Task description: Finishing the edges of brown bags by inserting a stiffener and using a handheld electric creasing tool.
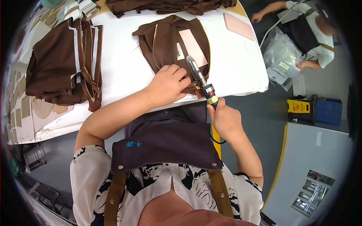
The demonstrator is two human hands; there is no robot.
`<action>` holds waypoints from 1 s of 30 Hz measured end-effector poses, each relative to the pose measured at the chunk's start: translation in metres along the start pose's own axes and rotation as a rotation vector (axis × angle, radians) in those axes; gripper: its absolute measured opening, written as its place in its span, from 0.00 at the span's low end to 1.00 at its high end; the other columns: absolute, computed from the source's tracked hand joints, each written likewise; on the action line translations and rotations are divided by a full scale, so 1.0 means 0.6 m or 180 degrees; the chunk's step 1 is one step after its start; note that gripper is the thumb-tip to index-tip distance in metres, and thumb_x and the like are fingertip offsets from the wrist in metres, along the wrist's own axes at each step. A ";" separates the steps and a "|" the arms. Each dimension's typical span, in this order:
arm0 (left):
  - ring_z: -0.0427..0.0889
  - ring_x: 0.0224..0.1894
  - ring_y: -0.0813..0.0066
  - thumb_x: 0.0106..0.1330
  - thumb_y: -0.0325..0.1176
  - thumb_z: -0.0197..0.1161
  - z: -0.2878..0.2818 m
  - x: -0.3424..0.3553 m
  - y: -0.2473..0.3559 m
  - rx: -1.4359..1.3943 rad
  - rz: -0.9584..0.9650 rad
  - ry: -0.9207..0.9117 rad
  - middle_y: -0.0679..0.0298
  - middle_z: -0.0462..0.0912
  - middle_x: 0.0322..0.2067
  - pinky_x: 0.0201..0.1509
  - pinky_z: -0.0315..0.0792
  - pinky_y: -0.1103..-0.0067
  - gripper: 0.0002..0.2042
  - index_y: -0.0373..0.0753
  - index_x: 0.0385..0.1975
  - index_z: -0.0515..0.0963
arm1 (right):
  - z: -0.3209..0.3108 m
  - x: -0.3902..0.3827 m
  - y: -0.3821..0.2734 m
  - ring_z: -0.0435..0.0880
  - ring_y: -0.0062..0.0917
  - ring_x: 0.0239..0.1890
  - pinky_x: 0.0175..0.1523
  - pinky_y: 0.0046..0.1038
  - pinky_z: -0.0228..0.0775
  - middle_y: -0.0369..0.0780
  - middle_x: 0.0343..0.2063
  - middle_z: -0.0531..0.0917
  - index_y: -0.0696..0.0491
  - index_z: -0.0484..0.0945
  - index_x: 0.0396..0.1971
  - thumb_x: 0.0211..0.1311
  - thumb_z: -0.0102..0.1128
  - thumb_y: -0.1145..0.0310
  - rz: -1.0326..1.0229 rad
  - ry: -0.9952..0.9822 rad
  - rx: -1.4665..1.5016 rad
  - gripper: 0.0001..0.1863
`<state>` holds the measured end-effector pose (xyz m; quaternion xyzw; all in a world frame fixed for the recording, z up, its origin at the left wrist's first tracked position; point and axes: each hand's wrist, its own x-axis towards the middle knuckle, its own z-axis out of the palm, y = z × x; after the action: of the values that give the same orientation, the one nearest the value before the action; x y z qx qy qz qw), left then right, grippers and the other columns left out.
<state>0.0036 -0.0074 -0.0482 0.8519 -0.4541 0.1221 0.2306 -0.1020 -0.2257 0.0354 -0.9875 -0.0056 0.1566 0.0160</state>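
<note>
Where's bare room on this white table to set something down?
Two patches: between the left brown stack and the middle brown piece; and right of that piece, nearer than the pink sheet. Brown fabric crowds the far edge.

I am working over matt, softly wrinkled brown cloth [166,41] at the upper centre of the frame, its zips [154,37] glinting like brass. The tool [201,80] I am holding is showing a smooth, glossy metal barrel [194,68] and a black collar [207,90] that is looking like plastic. On the cloth, a pale pink strip [192,47] is looking like smooth card. The desk [235,56] is showing a smooth white surface. At upper right, a clear plastic bag [279,52] is shining in crinkles. I am wearing a matt, dark cloth apron [166,147] with shiny metal studs [120,167].
</note>
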 end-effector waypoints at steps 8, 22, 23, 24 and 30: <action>0.74 0.47 0.63 0.48 0.41 0.76 -0.001 0.003 -0.003 0.0008 0.0115 0.0142 0.63 0.76 0.40 0.51 0.69 0.69 0.19 0.42 0.39 0.80 | -0.015 0.019 -0.003 0.85 0.46 0.22 0.29 0.42 0.77 0.48 0.18 0.82 0.62 0.70 0.35 0.74 0.52 0.55 -0.0171 0.0048 -0.0021 0.21; 0.75 0.49 0.62 0.44 0.39 0.77 -0.010 0.003 0.000 -0.0090 0.0037 -0.0039 0.63 0.76 0.42 0.54 0.68 0.67 0.23 0.41 0.43 0.81 | -0.058 0.098 -0.022 0.86 0.46 0.26 0.34 0.42 0.79 0.49 0.21 0.84 0.63 0.72 0.36 0.75 0.49 0.55 -0.0315 0.0043 -0.0061 0.22; 0.75 0.49 0.62 0.44 0.39 0.77 -0.010 0.003 0.000 -0.0093 0.0037 -0.0054 0.63 0.76 0.42 0.54 0.68 0.67 0.23 0.41 0.43 0.81 | -0.062 0.104 -0.023 0.86 0.46 0.26 0.34 0.42 0.79 0.49 0.21 0.84 0.63 0.72 0.36 0.75 0.49 0.55 -0.0313 0.0048 -0.0052 0.22; 0.75 0.49 0.62 0.44 0.39 0.77 -0.011 0.003 0.000 -0.0089 0.0046 -0.0064 0.63 0.76 0.42 0.54 0.68 0.67 0.23 0.41 0.43 0.81 | -0.065 0.110 -0.023 0.87 0.45 0.27 0.35 0.41 0.79 0.49 0.21 0.84 0.63 0.72 0.36 0.75 0.49 0.55 -0.0364 0.0078 -0.0044 0.22; 0.75 0.49 0.63 0.44 0.39 0.77 -0.012 0.005 0.002 -0.0058 0.0037 -0.0078 0.63 0.77 0.43 0.55 0.67 0.68 0.23 0.42 0.42 0.81 | -0.074 0.153 -0.028 0.86 0.48 0.28 0.35 0.43 0.78 0.51 0.22 0.84 0.63 0.73 0.33 0.75 0.50 0.56 -0.0523 0.0215 0.0112 0.21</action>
<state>0.0045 -0.0063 -0.0403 0.8485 -0.4630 0.1088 0.2321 -0.0012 -0.2086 0.0501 -0.9880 -0.0832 0.1214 0.0464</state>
